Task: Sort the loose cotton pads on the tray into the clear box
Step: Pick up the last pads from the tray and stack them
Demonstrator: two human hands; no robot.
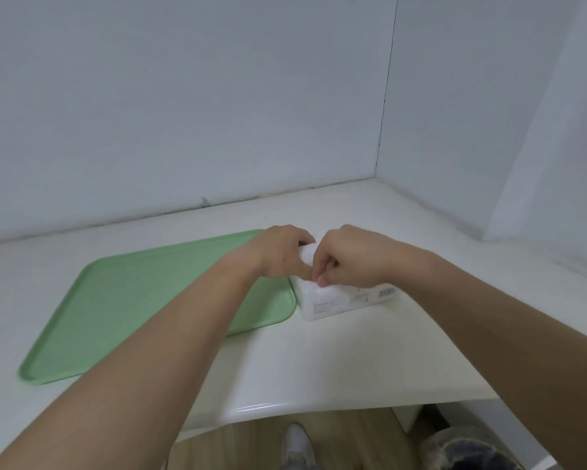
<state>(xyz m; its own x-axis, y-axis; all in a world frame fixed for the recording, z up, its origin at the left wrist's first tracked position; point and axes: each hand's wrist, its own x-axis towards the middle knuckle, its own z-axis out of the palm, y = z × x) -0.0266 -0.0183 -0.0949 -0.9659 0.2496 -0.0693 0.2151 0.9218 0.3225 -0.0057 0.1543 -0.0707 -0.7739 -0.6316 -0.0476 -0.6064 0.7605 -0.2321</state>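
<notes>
Both hands are bunched up together on the same little wad of white cotton pads [307, 255]. The left hand [278, 254] has its fingers curled round the far side of the wad, and the right hand [349, 259] is curled too, thumb and fingertips pinching at the near edge, though I can't see exactly where they bite. The pads sit right on top of the clear box [336, 303], which stands on the white counter [319, 368] just off the right edge of the green tray [132, 300], nearly touching its rim. The box looks packed with white and has small print labels on its near side. Below the counter's front edge, well to the near side of the tray, there's a white shoe [297, 442] on a wood floor.
</notes>
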